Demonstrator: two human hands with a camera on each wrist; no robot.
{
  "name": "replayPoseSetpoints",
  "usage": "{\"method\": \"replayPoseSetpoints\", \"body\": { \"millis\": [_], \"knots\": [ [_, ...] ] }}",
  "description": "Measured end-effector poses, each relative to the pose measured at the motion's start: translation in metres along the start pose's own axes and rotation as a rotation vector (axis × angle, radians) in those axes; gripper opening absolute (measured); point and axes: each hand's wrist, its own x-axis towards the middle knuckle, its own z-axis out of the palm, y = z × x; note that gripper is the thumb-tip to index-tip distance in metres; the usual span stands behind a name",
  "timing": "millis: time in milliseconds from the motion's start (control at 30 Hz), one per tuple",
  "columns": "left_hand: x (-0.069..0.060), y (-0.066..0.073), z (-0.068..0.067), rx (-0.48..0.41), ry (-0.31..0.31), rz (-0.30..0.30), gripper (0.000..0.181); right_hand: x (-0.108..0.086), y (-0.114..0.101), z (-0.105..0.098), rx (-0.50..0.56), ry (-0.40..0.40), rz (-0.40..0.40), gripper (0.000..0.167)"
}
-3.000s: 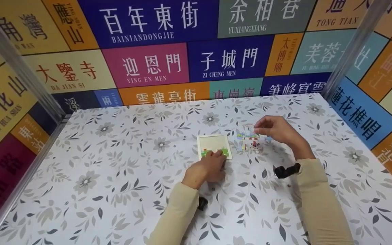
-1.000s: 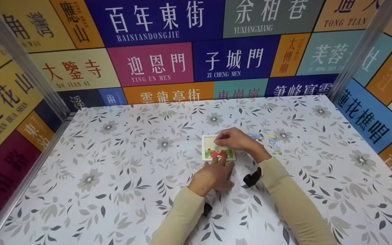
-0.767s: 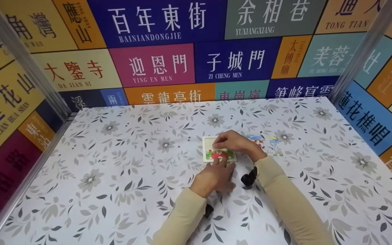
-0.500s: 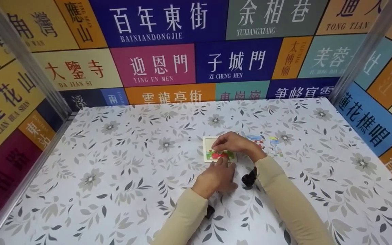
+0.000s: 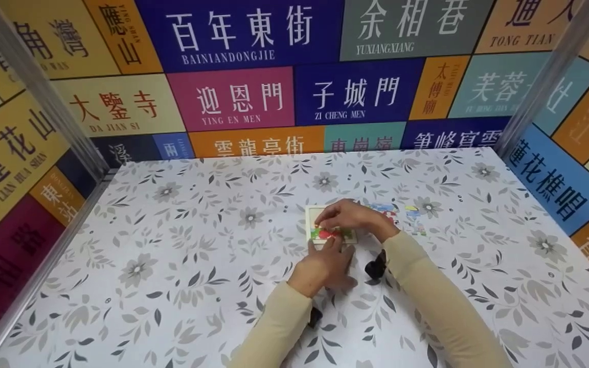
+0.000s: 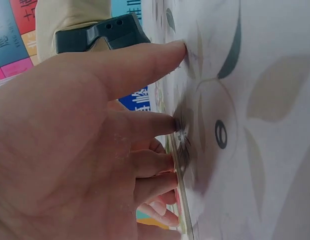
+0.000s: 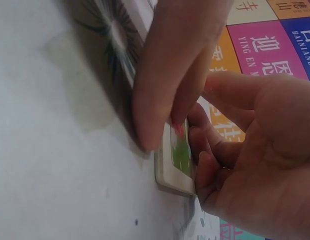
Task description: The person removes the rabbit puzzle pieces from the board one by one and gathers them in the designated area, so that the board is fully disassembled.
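Puzzle tray (image 5: pixel 308 217) is lying flat near the middle of the table (image 5: pixel 197 306), left of the loose pieces (image 5: pixel 387 208). The left hand (image 5: pixel 325 266) is resting, spread, at the tray's near edge, while the right hand (image 5: pixel 349 214) is curving over the tray, its possible pinch on a piece being impossible to tell. If the left hand is bracing too lightly, sideways pressure may be skewing the tray and seating a piece askew.

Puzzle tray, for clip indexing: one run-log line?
puzzle tray: partly filled; left hand: touching near edge; right hand: over tray; loose jigsaw pieces: right of tray
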Motion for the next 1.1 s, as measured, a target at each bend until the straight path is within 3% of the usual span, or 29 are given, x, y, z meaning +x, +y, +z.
{"method": "replayPoseSetpoints", "body": {
  "millis": [300,500,867,1100],
  "knots": [
    [0.000,-0.008,-0.002,-0.014,-0.047,0.055,0.085,-0.001,0.000,0.001,0.010,-0.009,-0.029,0.025],
    [0.000,-0.009,-0.003,-0.042,-0.073,0.039,0.087,-0.002,0.001,0.003,0.069,-0.001,-0.055,0.025],
    [0.002,-0.006,-0.002,-0.035,-0.047,0.040,0.085,-0.012,-0.005,0.004,0.199,0.160,-0.009,0.014],
    [0.002,-0.006,-0.003,-0.067,-0.073,0.015,0.086,-0.040,-0.006,-0.016,0.268,0.299,-0.024,0.019]
  ]
}}
